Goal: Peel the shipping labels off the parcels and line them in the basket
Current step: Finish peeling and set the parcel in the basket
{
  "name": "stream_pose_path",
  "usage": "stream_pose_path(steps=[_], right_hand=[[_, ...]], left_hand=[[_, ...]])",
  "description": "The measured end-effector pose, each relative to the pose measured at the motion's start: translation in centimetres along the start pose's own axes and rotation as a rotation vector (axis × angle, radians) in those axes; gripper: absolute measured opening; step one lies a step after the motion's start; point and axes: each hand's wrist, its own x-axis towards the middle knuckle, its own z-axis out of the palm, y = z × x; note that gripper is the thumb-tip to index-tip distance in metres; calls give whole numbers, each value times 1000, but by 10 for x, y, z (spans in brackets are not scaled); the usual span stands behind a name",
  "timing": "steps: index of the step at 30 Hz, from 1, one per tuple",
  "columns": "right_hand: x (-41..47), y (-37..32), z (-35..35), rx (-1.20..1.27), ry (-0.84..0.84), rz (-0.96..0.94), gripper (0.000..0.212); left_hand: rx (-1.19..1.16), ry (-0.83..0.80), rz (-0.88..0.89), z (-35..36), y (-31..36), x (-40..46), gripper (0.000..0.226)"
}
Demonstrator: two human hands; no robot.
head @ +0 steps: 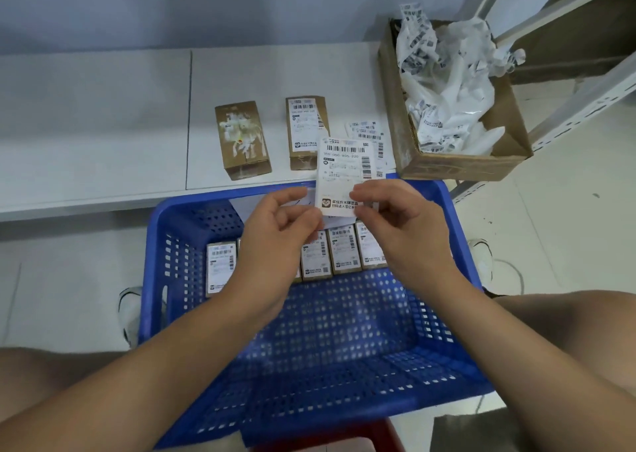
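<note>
Head view — downward, close over basket (156, 265)

Bright, even, diffuse indoor light; source not visible. Shadows soft and faint, slightly darker under the white table (103, 196) edge. No hard glare. Strong wide-angle bending at the frame edges. Overall mild softness; label print mostly unreadable.

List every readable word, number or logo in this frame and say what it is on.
"350 050 V05 220": on the held label, under its barcode.
Two lines of Chinese by its logo: too blurred.
Label on the right table parcel: blurred.
Basket parcels, loose labels, waste box scraps: unreadable.
</note>
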Motion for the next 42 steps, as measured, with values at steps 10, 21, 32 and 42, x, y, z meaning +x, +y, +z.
stream_pose_path(steps=[10,21,32,42], right_hand=[[24,38,1,-98,-97,-75,27],[32,48,9,-104,-147,-73,21],[24,46,14,-81,-175,-49,20],[18,40,17,-303,-163,-206,24]], left_hand=[[64,-95,-233,-11,-13,36,15],[323,-161,-144,-16,-15,40,12],[373,-147,-81,-20,-16,38,14],[491,-142,81,-18,-19,40,13]])
